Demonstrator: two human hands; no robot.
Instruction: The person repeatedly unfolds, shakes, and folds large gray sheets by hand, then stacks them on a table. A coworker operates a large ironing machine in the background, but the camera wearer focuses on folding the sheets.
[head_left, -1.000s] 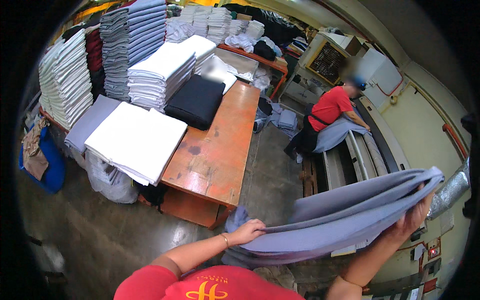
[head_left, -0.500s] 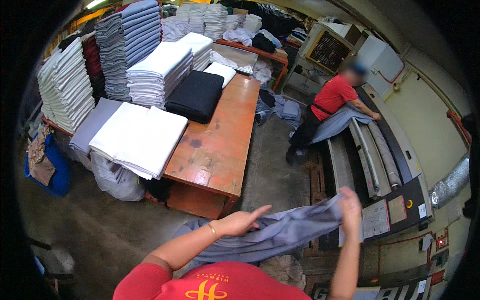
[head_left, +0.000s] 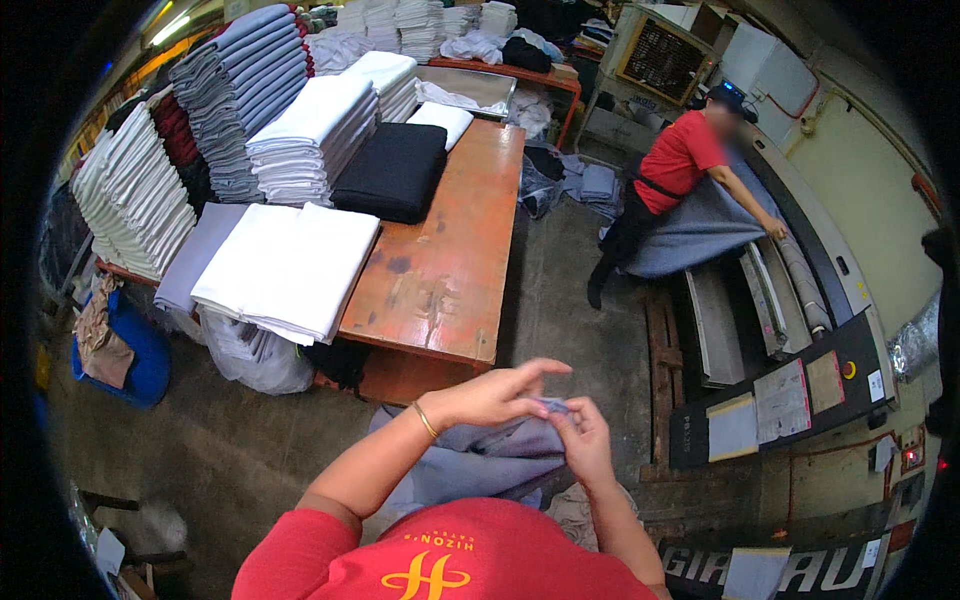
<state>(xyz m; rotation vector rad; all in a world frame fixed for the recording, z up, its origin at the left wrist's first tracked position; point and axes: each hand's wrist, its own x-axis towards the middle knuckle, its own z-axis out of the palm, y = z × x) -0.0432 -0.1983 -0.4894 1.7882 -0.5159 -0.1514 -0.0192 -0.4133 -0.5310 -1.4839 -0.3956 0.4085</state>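
A grey-blue cloth hangs in loose folds in front of my body, below both hands. My left hand, with a gold bangle on its wrist, pinches the cloth's edge between thumb and fingers while the index finger points out to the right. Close beside it, my right hand grips the same edge with thumb and fingertips. A small bunched bit of cloth shows between the two hands. The lower part of the cloth is hidden behind my red shirt and forearms.
An orange wooden table bears folded white cloths, a black folded cloth and tall linen stacks. At right, a co-worker holds grey cloth at a long roller machine. A blue tub stands far left.
My right hand has come in leftward from the far right, bringing the stretched cloth edge to my left hand. The co-worker's arm and cloth have shifted over the machine.
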